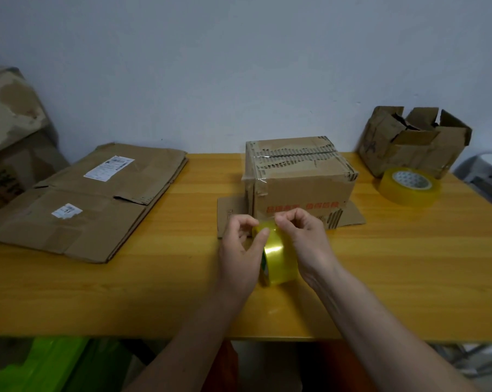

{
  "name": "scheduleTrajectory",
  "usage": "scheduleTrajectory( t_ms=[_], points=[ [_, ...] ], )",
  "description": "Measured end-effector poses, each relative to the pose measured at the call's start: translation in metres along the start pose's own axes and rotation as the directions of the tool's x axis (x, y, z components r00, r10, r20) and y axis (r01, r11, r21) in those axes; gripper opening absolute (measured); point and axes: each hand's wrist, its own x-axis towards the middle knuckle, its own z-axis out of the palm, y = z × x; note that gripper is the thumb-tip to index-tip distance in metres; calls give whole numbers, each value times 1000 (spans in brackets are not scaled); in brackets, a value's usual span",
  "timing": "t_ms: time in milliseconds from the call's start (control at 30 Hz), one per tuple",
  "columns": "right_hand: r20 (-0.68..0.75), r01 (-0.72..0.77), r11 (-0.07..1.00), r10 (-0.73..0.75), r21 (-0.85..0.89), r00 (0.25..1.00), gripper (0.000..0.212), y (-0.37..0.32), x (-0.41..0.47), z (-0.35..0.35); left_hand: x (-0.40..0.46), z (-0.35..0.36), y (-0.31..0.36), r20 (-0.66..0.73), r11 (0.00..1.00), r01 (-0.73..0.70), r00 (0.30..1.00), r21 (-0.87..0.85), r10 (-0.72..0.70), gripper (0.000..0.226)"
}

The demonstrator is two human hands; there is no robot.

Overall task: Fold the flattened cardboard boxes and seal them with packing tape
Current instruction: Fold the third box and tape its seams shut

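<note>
A: We start with the worktop [154, 292]. The flats [92, 199] lie at its left end, still unfolded, and the box [298, 176] stands mid-worktop with its top seam taped and its bottom flaps splayed out on the wood.

B: Behind it to the right sits an open box [414, 140], with a spare roll [408, 186] lying flat in front of it.

A: Our roll [278, 258] stands on edge just in front of the box. Our left hand [239, 256] grips it, thumb on the tape face; our right hand [304, 236] has its fingers curled at the top, seemingly pinching the loose end.

B: Then we'd best keep the roll steady, lift the end cleanly and pull straight, so the tape doesn't split or stick to itself.
</note>
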Motion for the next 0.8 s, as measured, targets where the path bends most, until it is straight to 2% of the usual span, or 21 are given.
scheduleTrajectory(
  t_ms=[167, 400, 567, 667, 733, 800],
  points=[
    [86, 89, 995, -84, -51, 993, 16, 1, -4, -7, 11, -4, 3, 67, 994, 17, 997, 104, -24, 29],
    [158, 247, 948, -218, -199, 963, 9, 4, -4, -16, 13, -4, 6, 9, 982, 18, 1000, 190, -21, 31],
    [193, 293, 922, -248, -254, 949, 8, 4, -4, -21, 10, -1, 8, 26, 967, -42, 999, 250, 37, 17],
    [217, 291, 914, -235, -281, 947, 4, 5, -4, -22, 12, 1, 5, -29, 924, -106, 992, 367, 125, 8],
    [243, 259, 917, -189, -304, 952, 22, 7, -7, -21, 15, 2, 4, -54, 912, -97, 990, 398, 129, 6],
    [288, 237, 913, -140, -333, 947, 57, 10, -11, -19, 17, 5, 5, -57, 934, -81, 993, 347, 107, 3]
  ],
)
